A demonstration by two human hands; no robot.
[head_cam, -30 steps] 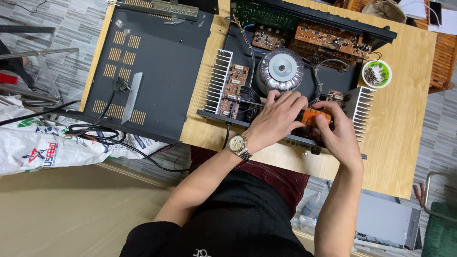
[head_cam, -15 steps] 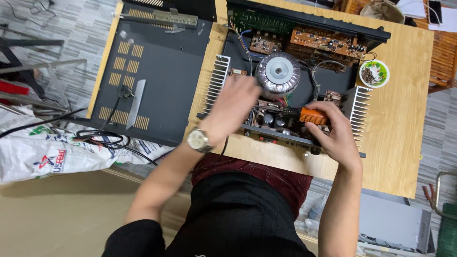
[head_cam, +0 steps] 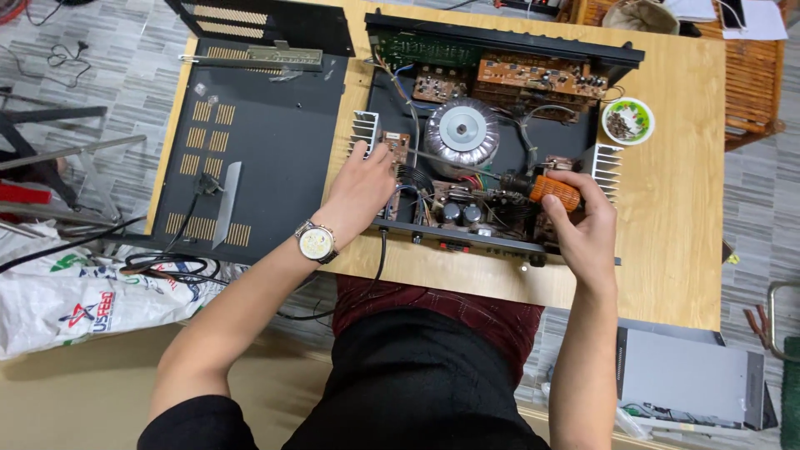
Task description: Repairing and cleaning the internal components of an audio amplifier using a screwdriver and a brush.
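Opened amplifier chassis (head_cam: 500,133) on the wooden surface (head_cam: 675,208)

Right hand (head_cam: 587,229) grips an orange-handled screwdriver (head_cam: 542,188) over the boards; left hand (head_cam: 360,190), fingers loose, rests beside the finned heatsink (head_cam: 364,133).

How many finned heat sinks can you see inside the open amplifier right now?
2. The left heat sink stands at the chassis's left edge, just above the left hand. The right heat sink is at the right edge, above the right hand. Others may be hidden.
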